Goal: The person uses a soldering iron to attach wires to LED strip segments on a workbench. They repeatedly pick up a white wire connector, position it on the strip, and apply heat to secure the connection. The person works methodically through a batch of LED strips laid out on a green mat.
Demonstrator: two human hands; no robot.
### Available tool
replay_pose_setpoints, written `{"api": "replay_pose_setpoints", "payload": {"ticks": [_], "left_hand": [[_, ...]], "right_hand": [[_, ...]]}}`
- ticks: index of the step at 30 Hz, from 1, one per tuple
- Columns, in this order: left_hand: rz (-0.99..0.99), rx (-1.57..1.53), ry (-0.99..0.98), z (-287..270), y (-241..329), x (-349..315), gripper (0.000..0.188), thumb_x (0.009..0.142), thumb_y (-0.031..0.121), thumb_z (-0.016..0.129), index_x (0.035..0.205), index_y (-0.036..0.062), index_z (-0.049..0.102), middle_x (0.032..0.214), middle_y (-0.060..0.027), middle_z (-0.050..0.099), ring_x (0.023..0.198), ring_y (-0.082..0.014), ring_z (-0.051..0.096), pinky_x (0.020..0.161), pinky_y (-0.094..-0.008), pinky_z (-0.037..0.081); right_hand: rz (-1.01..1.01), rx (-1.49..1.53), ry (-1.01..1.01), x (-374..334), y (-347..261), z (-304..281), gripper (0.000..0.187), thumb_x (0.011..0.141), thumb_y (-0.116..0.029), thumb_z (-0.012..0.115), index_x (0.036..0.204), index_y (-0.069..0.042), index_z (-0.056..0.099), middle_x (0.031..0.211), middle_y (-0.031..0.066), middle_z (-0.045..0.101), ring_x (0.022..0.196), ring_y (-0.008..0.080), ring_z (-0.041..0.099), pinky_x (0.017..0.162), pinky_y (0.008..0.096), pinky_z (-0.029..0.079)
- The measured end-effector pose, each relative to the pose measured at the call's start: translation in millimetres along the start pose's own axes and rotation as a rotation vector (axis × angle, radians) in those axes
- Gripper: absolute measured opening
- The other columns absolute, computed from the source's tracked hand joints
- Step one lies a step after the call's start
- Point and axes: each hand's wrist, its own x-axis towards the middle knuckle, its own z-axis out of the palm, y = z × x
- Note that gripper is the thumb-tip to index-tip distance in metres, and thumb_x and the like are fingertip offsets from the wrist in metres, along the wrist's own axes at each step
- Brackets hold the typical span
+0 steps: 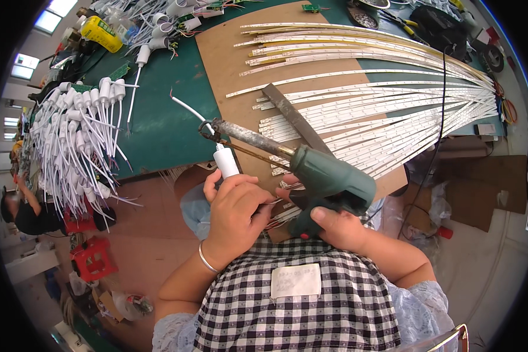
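My left hand grips a white cylindrical plastic end cap at the table's front edge. A white cable runs out of its top, with bare wire at the far end. The green soldering gun is in my right hand, fingers wrapped round its handle. Its stained barrel points left, and the dark tip is right at the cable, just above the cap; whether they touch I cannot tell. Thin wires show between my hands, partly hidden by the gun. Long white LED strips fan out beyond it.
A dark metal bar lies across the strips on a brown board. At left, a heap of white capped cables hangs over the green table. A yellow bottle lies behind. A black cord drops at right.
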Motion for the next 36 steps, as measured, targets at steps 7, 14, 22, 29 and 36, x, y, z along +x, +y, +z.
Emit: {"api": "replay_pose_setpoints", "payload": {"ticks": [7,14,22,29,36], "left_hand": [[-0.008,0.001,0.04,4,1,-1,0.017,0.067,0.008,0.072,0.081,0.0131,0.064,0.083,0.0002,0.061,0.099,-0.0224,0.058,0.097,-0.0463,0.025],[-0.043,0.0,0.015,4,3,0,0.016,0.067,0.006,0.071,0.08,0.0114,0.063,0.086,-0.0031,0.06,0.101,-0.0243,0.057,0.097,-0.0446,0.026],[0.002,-0.031,0.054,8,-7,-4,0.017,0.066,0.004,0.072,0.079,0.0118,0.065,0.08,-0.0014,0.061,0.099,-0.0235,0.058,0.099,-0.0464,0.031],[-0.007,-0.035,0.083,10,-3,0,0.017,0.065,0.001,0.07,0.077,0.0089,0.062,0.095,-0.0043,0.057,0.1,-0.0265,0.056,0.098,-0.0481,0.033],[-0.007,-0.004,0.067,12,-3,0,0.018,0.063,-0.001,0.069,0.075,0.0082,0.059,0.099,-0.0057,0.055,0.101,-0.0284,0.055,0.098,-0.0492,0.034]], "right_hand": [[0.029,0.065,0.016,-3,1,3,0.076,0.085,-0.033,0.069,0.143,-0.004,0.03,0.141,0.0127,0.04,0.132,0.0306,0.04,0.108,0.0454,0.035],[0.001,0.033,0.023,-6,2,2,0.076,0.084,-0.031,0.069,0.143,-0.005,0.029,0.136,0.0123,0.043,0.129,0.0301,0.043,0.106,0.0452,0.038],[-0.081,0.032,0.133,-50,-20,-23,0.078,0.08,-0.022,0.069,0.141,-0.005,0.023,0.118,0.0151,0.056,0.104,0.0245,0.063,0.094,0.0426,0.049],[-0.23,-0.543,0.104,-90,-33,-50,0.045,0.08,-0.014,0.063,0.12,0.003,0.05,0.083,0.0064,0.065,0.086,0.0209,0.064,0.082,0.0354,0.051],[-0.277,-0.939,0.031,-105,-27,-61,0.044,0.08,-0.012,0.067,0.117,0.003,0.051,0.098,0.0106,0.065,0.087,0.0255,0.065,0.081,0.0353,0.05]]}}
